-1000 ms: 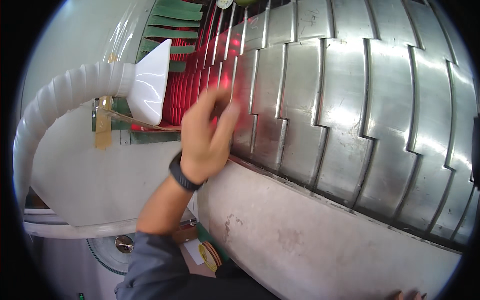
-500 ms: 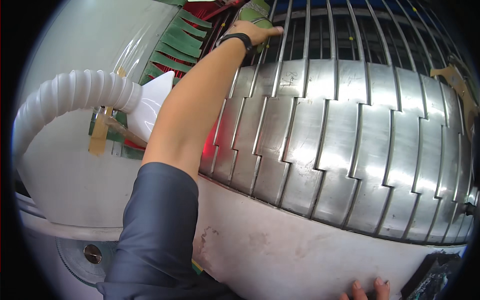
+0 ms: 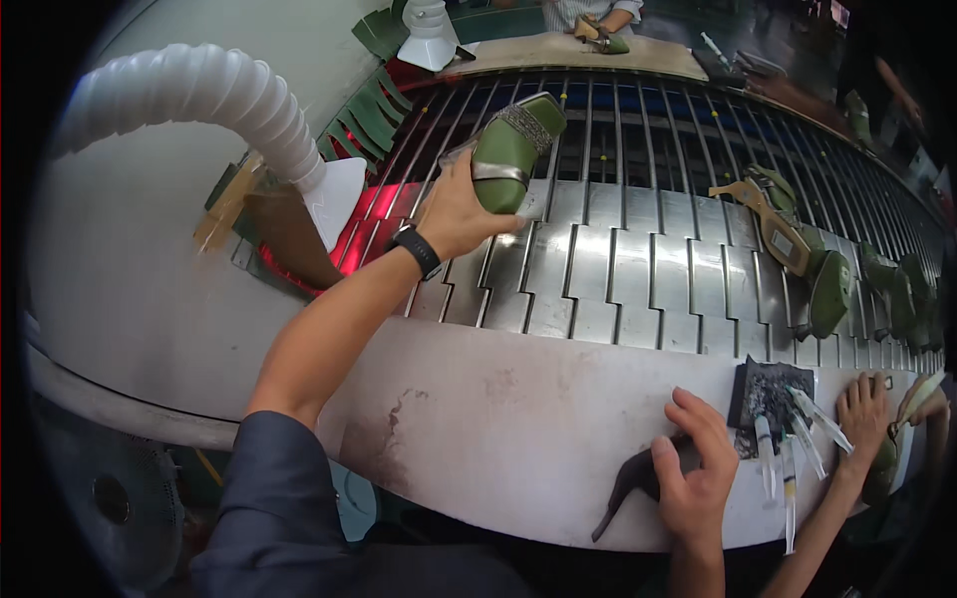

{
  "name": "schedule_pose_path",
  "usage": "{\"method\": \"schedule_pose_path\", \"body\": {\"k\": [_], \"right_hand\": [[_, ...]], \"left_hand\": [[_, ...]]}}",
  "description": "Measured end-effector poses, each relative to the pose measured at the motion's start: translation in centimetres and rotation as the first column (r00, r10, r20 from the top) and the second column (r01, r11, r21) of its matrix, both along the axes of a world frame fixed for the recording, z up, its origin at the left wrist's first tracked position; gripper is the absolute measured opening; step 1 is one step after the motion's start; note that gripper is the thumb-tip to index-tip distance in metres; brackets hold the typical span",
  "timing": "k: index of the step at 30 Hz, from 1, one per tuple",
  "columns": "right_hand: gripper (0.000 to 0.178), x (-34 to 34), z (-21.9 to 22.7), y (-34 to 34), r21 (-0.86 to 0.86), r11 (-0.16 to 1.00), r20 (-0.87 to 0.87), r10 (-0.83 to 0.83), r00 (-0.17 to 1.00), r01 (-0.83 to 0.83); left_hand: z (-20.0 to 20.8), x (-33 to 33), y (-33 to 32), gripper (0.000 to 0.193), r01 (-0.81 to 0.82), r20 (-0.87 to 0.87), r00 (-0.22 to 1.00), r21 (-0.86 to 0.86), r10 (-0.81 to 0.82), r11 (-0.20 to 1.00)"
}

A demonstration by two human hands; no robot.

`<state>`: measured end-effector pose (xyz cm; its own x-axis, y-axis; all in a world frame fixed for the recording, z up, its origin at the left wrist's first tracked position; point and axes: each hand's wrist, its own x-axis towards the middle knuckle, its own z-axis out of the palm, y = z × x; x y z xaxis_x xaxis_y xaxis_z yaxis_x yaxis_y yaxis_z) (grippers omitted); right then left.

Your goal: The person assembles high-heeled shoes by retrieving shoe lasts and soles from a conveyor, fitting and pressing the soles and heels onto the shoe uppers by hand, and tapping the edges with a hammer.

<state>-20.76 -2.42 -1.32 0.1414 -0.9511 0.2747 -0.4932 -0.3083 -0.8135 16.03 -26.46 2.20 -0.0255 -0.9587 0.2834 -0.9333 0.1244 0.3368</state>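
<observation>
Head view: at far left a white ribbed hose [image 3: 214, 100] curves down to a white nozzle [image 3: 339, 199] over the red-lit mouth of the slatted metal conveyor [image 3: 598, 269]. Just right of it, the left hand [image 3: 459, 214], a black watch [image 3: 416, 250] on its wrist, is closed around a green shoe [image 3: 510, 154] held above the slats. Farther right, more green shoes [image 3: 822, 289] lie on the belt. On the pale desk [image 3: 478, 419] rim below, the right hand [image 3: 693, 468] presses down, fingers curled, on a dark high heel [image 3: 628, 486]. Beside it lie a dark pad [image 3: 768, 394] and several brushes [image 3: 788, 468], with another person's hand [image 3: 862, 414] at far right.
</observation>
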Motion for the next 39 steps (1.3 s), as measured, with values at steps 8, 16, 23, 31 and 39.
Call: {"method": "schedule_pose_path", "body": {"k": [8,16,23,31,39], "right_hand": [[0.041,1.3,4.6,3.5,0.239,0.971,0.609,-0.161,0.776,0.014],[0.082,7.9,6.7,4.6,0.158,0.884,0.595,0.269,0.757,-0.439],[0.031,11.2,6.2,9.0,-0.213,0.974,0.347,-0.002,0.938,0.081],[0.039,13.9,7.9,13.5,-0.677,0.734,-0.063,0.020,0.998,-0.058],[0.040,15.0,7.1,15.4,-0.605,0.780,-0.119,0.113,0.986,-0.163]], "left_hand": [[4.0,0.5,21.7,0.103,0.728,0.236,0.685,-0.252,-0.689,0.637],[2.6,1.2,26.9,0.048,0.955,0.599,0.273,-0.266,-0.753,0.134],[2.7,2.5,27.7,0.059,0.939,0.590,0.288,-0.021,-0.754,0.343],[-1.6,0.3,28.9,0.042,0.530,-0.869,0.396,-0.047,-0.297,0.847],[-1.2,0.0,25.4,0.031,0.712,-0.738,0.227,-0.319,-0.635,0.626]]}}
